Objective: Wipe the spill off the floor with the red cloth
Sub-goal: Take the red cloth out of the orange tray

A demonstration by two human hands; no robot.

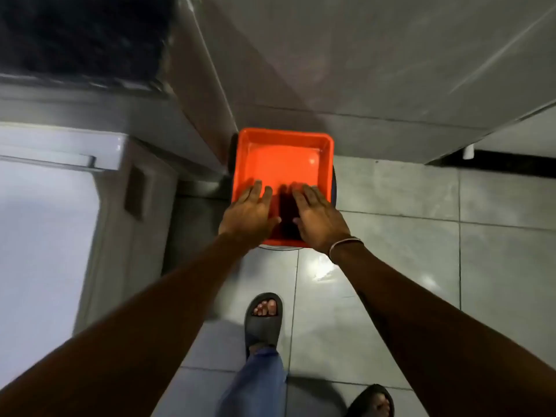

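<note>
An orange-red square tub point(282, 152) stands on a round base on the tiled floor, against a grey cabinet. Both of my hands reach over its near half with the fingers spread flat. My left hand point(249, 215) is at the tub's near left side and my right hand point(319, 218) at its near right side. Between them lies a dark patch point(287, 218); I cannot tell whether it is a dark red cloth or a shadow. A shiny wet patch point(323, 267) glistens on the floor tile just in front of the tub, under my right wrist.
A white appliance point(45, 221) fills the left side. Grey cabinet fronts point(361, 55) rise behind the tub. My feet in dark slippers point(264, 320) stand on the light tiles; the other slipper point(373, 401) is at the bottom right.
</note>
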